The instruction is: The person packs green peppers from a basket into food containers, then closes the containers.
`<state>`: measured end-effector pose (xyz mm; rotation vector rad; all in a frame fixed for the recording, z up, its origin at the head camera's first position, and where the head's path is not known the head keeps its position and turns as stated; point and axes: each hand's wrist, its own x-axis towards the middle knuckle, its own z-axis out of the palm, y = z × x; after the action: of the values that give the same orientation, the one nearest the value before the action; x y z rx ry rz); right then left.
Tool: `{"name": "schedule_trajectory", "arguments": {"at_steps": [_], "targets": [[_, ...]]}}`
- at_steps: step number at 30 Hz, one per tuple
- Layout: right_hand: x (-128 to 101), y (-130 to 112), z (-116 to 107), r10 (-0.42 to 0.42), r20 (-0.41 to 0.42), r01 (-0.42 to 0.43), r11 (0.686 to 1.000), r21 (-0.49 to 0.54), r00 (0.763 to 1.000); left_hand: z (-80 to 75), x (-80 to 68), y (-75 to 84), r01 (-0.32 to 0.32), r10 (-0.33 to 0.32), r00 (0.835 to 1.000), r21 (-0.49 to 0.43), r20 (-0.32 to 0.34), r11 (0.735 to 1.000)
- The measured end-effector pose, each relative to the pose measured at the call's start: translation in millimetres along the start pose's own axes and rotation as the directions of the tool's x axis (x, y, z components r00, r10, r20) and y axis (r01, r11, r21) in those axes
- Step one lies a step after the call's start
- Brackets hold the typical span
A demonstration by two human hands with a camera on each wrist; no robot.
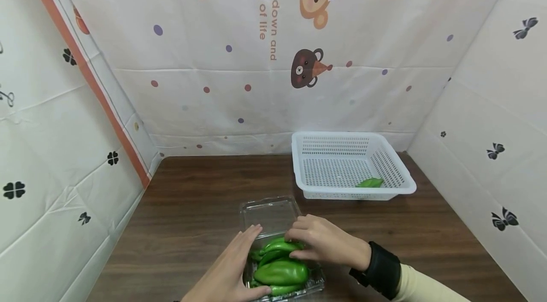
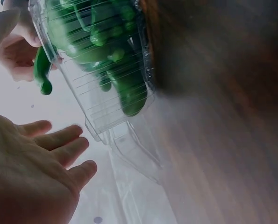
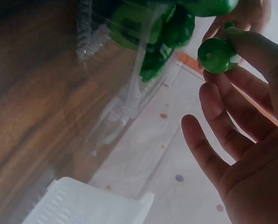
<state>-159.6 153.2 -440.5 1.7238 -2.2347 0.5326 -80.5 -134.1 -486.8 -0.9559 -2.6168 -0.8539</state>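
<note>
Patterned white cloth walls surround a dark wooden table (image 1: pixel 192 197). At its near edge sits a clear plastic clamshell box (image 1: pixel 273 216), lid open, full of green peppers (image 1: pixel 279 271). A person's left hand (image 1: pixel 232 268) rests flat against the box's left side, fingers straight. Their right hand (image 1: pixel 322 242) pinches one pepper (image 1: pixel 279 246), apparently the top one. Far right, a white basket (image 1: pixel 350 164) holds another pepper (image 1: pixel 371 182).

Over on the far right of the dark brown wooden desk (image 1: pixel 192 197) sits a white perforated plastic basket (image 1: pixel 342 150), one lone green pepper (image 1: pixel 370 182) lying at its near right corner. Behind it hangs a pale cartoon-printed cloth backdrop (image 1: pixel 222 55) with bears and dots.
</note>
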Motion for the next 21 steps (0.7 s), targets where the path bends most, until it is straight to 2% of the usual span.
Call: {"name": "schedule_trajectory", "arguments": {"at_steps": [3,6,16,21], "targets": [[-1.6,-0.8,3.7,0.010,0.016,-0.010,1.000,0.005,1.000,0.3,-2.9,-0.6,0.042,-0.040,0.997,-0.023,0.059,0.999],[-3.1,-2.2,6.4,0.021,0.043,-0.022,1.000,0.006,0.999,0.0,-5.2,-1.2,0.093,-0.086,0.988,-0.049,0.132,0.994],[-4.7,-5.2,10.7,0.046,0.076,-0.047,0.999,0.018,0.996,1.7,-8.0,-3.1,0.019,-0.021,0.991,0.013,0.135,1.000],[-6.2,-5.2,13.5,0.056,0.081,-0.059,0.998,0.028,0.995,1.7,-9.1,-4.0,0.030,-0.031,0.988,0.008,0.153,1.000]]}}
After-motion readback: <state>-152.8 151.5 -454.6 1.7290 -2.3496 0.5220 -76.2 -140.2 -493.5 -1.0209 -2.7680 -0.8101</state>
